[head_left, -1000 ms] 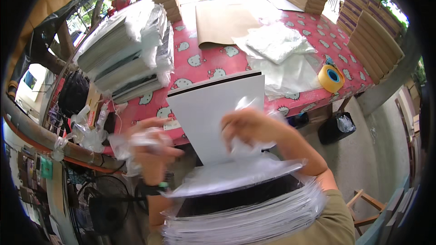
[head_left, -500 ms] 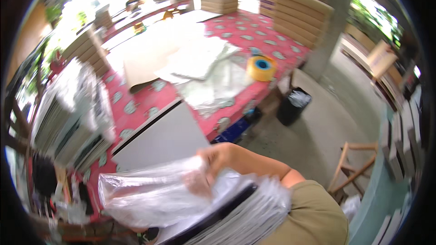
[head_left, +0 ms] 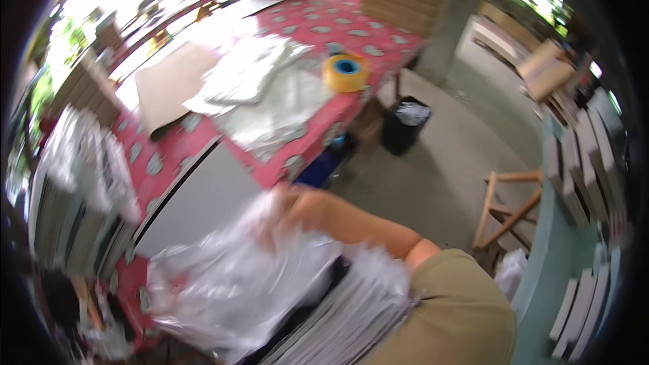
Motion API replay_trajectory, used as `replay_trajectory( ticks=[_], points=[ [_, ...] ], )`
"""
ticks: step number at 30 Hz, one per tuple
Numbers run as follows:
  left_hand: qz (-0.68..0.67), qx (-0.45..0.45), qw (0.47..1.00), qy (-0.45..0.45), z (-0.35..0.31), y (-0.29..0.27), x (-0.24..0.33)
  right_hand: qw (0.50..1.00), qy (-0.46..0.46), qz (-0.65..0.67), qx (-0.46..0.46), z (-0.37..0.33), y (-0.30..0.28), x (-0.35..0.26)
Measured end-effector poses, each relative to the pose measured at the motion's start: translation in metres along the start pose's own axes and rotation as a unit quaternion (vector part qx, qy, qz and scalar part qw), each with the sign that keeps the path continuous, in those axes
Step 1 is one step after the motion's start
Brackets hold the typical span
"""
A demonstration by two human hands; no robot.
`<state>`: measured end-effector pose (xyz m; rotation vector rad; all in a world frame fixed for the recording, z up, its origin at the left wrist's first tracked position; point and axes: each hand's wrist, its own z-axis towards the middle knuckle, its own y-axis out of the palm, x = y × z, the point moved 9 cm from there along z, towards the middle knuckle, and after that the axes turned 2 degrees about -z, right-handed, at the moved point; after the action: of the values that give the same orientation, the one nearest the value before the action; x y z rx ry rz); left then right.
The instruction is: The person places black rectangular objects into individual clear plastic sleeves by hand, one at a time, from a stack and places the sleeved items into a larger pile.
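A crumpled clear plastic bag point(head_left: 236, 284) spreads across the lower middle. At its upper right edge my right hand point(head_left: 280, 216), blurred by motion, grips the film with bent fingers. My left hand seems to lie behind the bag's left end, where only a faint skin-toned patch shows through; its fingers cannot be made out. Below the bag, against my body, rests a thick stack of thin sheets in clear film point(head_left: 351, 307), with a dark band along one side. A flat white panel with a black edge point(head_left: 206, 196) lies on the table just beyond the bag.
The red patterned tablecloth point(head_left: 385, 30) holds white plastic bags point(head_left: 257, 71), a yellow tape roll point(head_left: 346, 73) and a brown sheet point(head_left: 172, 84). A film-covered stack point(head_left: 81, 209) stands left. A black bin point(head_left: 404, 128), wooden stool point(head_left: 507, 209) and shelf of panels point(head_left: 581, 169) are right.
The view has shifted, so the table sits further left and higher. The bag, smoother and stretched before, is now more crumpled and raised around my right hand, which still holds it.
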<state>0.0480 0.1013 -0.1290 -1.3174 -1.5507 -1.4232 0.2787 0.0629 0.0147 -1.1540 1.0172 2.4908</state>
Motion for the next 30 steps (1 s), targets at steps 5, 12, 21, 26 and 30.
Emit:
replay_trajectory(
  ticks=[5,12,21,26,30],
  points=[
    [-0.021,0.027,0.998,0.050,-0.013,-0.035,0.032,0.917,-0.007,0.140,0.374,-0.026,-0.051,0.003],
    [0.015,0.008,0.973,0.228,-0.021,-0.037,0.140,0.874,0.072,-0.428,0.219,0.015,-0.042,-0.040],
    [0.329,0.244,0.764,0.499,-0.010,-0.006,0.197,0.788,-0.020,-0.482,0.383,0.035,-0.075,-0.071],
    [0.039,0.135,0.969,0.201,0.016,-0.043,0.158,0.926,0.115,-0.113,0.342,0.026,-0.093,-0.038],
    [-0.075,-0.005,0.997,-0.019,0.003,-0.036,0.109,0.922,0.151,-0.099,0.343,-0.007,-0.094,-0.008]
  ],
)
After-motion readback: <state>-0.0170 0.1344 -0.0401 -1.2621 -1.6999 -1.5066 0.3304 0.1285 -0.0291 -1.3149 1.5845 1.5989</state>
